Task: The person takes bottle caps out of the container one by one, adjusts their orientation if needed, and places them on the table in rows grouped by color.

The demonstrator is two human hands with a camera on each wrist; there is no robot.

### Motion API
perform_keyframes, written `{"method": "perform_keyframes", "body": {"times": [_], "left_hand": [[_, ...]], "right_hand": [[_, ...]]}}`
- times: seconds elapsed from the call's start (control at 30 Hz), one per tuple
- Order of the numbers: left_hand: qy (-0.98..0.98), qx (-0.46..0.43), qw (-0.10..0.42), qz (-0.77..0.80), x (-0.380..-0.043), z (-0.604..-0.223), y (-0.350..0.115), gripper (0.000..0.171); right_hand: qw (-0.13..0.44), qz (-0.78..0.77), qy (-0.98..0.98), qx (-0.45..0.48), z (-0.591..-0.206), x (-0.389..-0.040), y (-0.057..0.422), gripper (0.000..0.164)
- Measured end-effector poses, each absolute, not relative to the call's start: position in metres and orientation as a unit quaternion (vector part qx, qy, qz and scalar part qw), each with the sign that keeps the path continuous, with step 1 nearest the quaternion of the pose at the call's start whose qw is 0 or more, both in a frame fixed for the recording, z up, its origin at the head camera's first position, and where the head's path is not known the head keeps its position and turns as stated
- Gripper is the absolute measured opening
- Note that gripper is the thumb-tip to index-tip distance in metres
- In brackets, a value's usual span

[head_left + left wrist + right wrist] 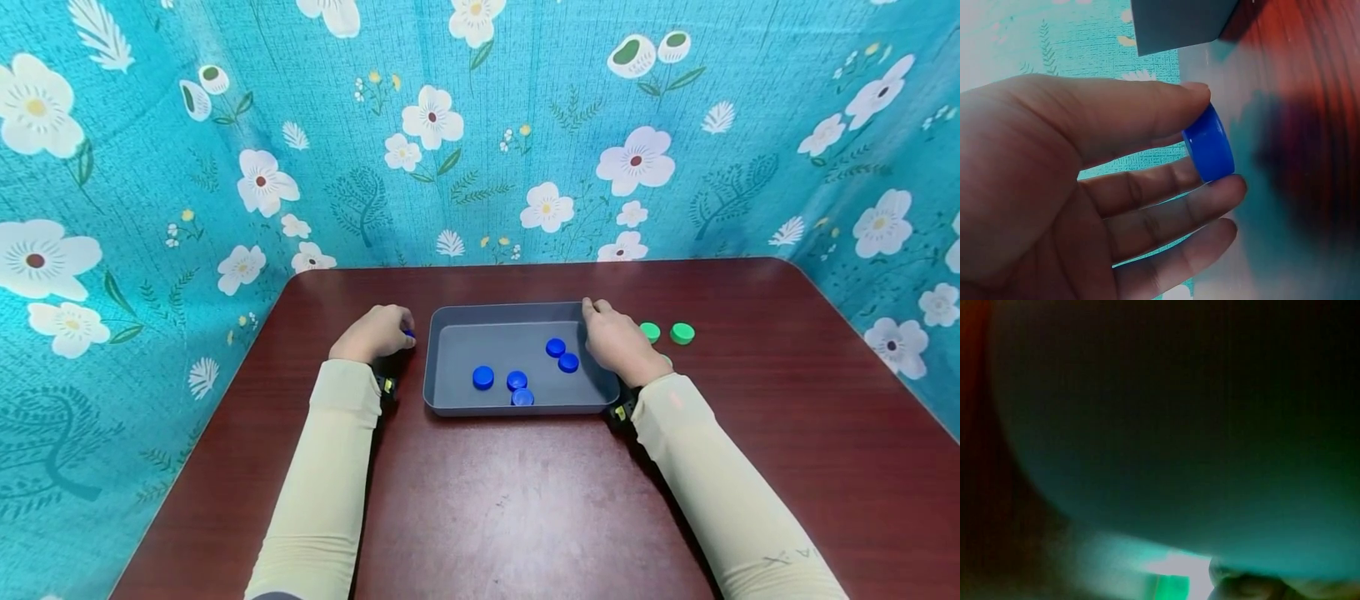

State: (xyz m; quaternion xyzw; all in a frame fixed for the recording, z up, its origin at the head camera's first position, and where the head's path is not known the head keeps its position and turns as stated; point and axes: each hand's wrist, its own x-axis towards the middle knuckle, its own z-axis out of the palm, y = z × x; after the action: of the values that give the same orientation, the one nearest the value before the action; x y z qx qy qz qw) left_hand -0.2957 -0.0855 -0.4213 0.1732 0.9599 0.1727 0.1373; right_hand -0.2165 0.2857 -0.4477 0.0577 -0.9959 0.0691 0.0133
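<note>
Left of the frame's centre we see the left hand (377, 333) pinching a blue cap (1211, 145) by its edge, thumb against fingers, a hold that probably suits a disc so shallow. Hand and cap are just beside the grey tray (517, 411), which sits mid-frame on the dark red counter (480, 483), perhaps put there so both arms reach it evenly. At its right wall we see the right hand (618, 340) gripping the tray, seemingly to steady it; how those fingers wrap round we cannot tell, for the right wrist view is mostly dark. Green caps (682, 333) lie beyond that hand, right of centre, so the colours look deliberately kept apart. Counting from the left, we have one blue cap in the hand, then five inside the one tray: a lone cap (483, 377) at lower left, a close couple (517, 380) near the bottom wall, and a near pair (556, 347) towards the right. Outside we count two greens plainly, plus a sliver of a third (667, 360) by the wrist.
</note>
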Motion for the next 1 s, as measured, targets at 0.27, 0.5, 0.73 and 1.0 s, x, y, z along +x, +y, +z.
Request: {"method": "perform_keyframes", "body": {"times": [0.27,0.5,0.73,1.0], "left_hand": [[0.960,0.172,0.140,0.170,-0.2957,-0.4227,-0.0839,0.022],[0.962,0.166,0.140,0.167,-0.2959,-0.4264,-0.0818,0.021],[0.961,0.166,0.143,0.166,-0.2951,-0.4275,-0.0814,0.023],[0.962,0.155,0.150,0.169,-0.2942,-0.4294,-0.0783,0.022]], "right_hand": [[0.014,0.067,-0.996,0.059,-0.4463,-0.2174,0.2853,0.062],[0.019,0.065,-0.996,0.060,-0.4476,-0.2170,0.2856,0.061],[0.016,0.069,-0.996,0.055,-0.4487,-0.2176,0.2856,0.061],[0.009,0.074,-0.996,0.055,-0.4482,-0.2179,0.2859,0.062]]}}
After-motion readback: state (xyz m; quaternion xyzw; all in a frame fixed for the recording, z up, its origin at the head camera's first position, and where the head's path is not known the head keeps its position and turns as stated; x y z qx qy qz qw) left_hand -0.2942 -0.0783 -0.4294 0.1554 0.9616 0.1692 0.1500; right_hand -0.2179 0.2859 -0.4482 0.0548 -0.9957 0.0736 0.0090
